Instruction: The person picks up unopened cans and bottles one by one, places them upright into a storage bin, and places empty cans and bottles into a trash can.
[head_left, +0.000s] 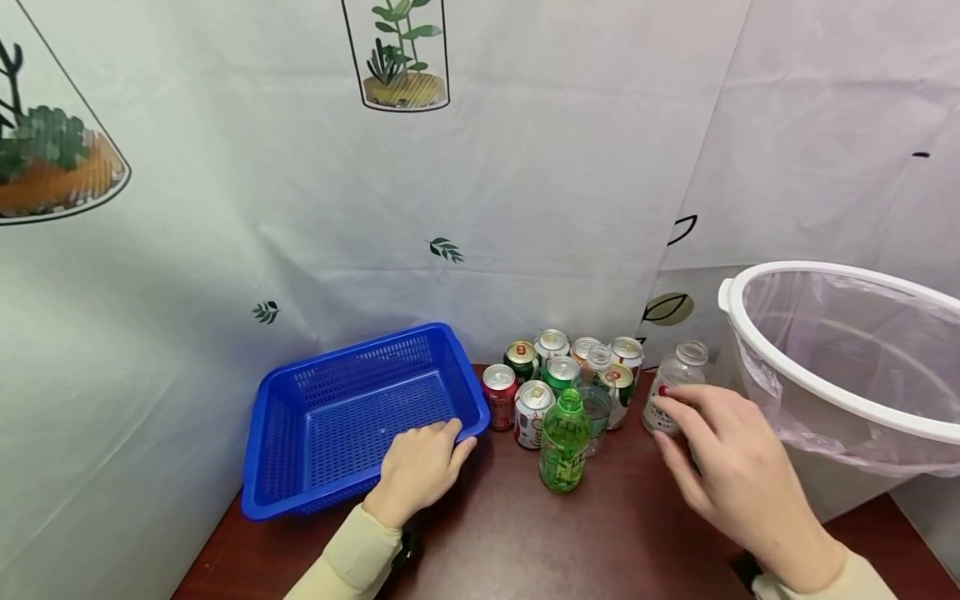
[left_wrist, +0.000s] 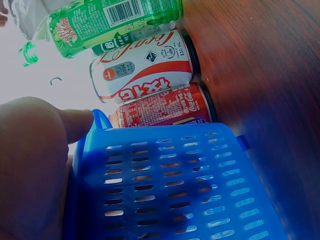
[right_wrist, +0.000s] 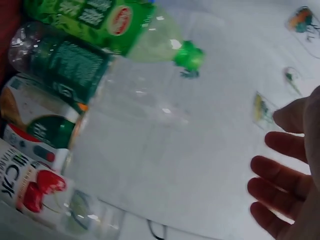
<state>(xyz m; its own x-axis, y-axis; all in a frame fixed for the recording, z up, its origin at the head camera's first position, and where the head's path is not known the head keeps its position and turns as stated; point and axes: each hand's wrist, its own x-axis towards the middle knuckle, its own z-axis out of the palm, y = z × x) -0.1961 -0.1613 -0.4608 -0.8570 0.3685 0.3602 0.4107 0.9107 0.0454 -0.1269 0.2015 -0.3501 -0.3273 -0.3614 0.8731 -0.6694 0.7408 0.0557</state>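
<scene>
My left hand grips the near right corner of a blue plastic basket, its thumb over the rim. The basket has slotted sides and holds nothing. My right hand is raised with fingers apart and nothing between them. In the head view it overlaps a clear bottle with a cherry-printed label. Left of that hand stands an uncapped green bottle, with a clear bottle behind it. A red can and a white Coca-Cola can stand beside the basket.
Several more cans stand upright behind these, near the white printed curtain. A white bin with a pinkish plastic liner is at the right. Everything rests along a reddish-brown table.
</scene>
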